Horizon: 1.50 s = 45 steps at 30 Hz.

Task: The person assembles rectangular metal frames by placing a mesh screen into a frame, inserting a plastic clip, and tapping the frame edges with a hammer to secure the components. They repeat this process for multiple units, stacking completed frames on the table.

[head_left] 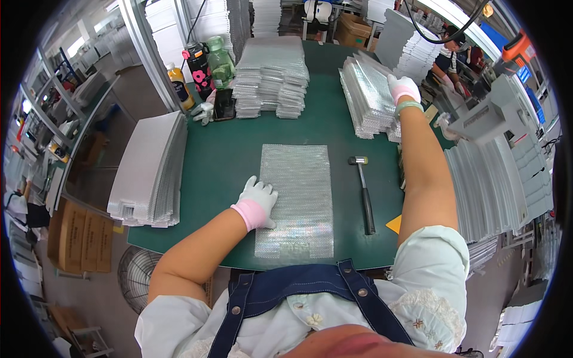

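A clear, silvery bubble-wrap sheet lies flat on the green tabletop in front of me. My left hand, in a white glove with a pink cuff, rests at its left edge with fingers spread. Farther off to the right stands a stack of similar bubble-wrap sheets. My right hand, gloved the same way, reaches to the stack's right edge, its fingers bent and closed on a sheet there; the fingertips are partly hidden. Between the flat sheet and my right arm lies a small mallet with a dark handle.
White sheets are piled at the left edge, and another bubble-wrap stack stands at the back. Near it are a green bottle, a black-and-pink bottle and a phone. A grey machine stands right; a co-worker sits beyond.
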Available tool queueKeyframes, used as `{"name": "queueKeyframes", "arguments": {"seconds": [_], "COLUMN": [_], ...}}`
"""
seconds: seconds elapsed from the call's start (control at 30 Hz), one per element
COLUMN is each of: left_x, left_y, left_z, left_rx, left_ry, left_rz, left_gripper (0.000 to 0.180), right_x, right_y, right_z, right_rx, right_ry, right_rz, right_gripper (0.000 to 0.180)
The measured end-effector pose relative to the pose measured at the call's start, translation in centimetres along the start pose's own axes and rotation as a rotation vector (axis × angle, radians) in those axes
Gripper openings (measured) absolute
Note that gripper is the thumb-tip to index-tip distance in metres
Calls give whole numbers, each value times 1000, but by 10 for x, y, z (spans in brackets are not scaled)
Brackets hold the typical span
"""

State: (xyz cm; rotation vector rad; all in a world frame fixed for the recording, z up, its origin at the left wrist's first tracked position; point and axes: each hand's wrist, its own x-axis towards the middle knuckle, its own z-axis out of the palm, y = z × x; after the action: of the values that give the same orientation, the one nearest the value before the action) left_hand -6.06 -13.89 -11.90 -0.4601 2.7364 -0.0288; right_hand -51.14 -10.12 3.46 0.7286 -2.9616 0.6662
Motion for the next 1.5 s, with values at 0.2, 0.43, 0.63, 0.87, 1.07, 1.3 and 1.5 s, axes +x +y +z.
{"name": "queueKeyframes", "arguments": {"seconds": [0.2, 0.43, 0.63, 0.87, 1.07, 1.3, 1.5], "left_x": [-2, 19, -6, -13, 5, -88, -135], "left_y": [2, 6, 6, -17, 42, 55, 16], "left_z": [-4, -5, -10, -29, -63, -88, -41], "left_rx": [70, 34, 15, -189, -1542, -1630, -1826], "left_ry": [-63, -113, -148, 36, 835, 1143, 864], "left_rz": [-52, -24, -72, -117, 307, 237, 321], "left_gripper": [81, 75, 67, 74, 98, 45, 30], "right_x": [27, 78, 5, -103, -311, -384, -359], "right_y": [3, 67, 27, 28, 12, 7, 33], "right_z": [43, 23, -25, -4, 78, 69, 15], "right_rx": [-453, 20, 682, 1133, 1435, 991, 779], "right_ry": [-211, 308, 789, 376, 40, 198, 246], "right_rz": [-414, -170, -123, -460, -508, -1090, -720], "right_gripper": [63, 87, 73, 61, 45, 89, 66]}}
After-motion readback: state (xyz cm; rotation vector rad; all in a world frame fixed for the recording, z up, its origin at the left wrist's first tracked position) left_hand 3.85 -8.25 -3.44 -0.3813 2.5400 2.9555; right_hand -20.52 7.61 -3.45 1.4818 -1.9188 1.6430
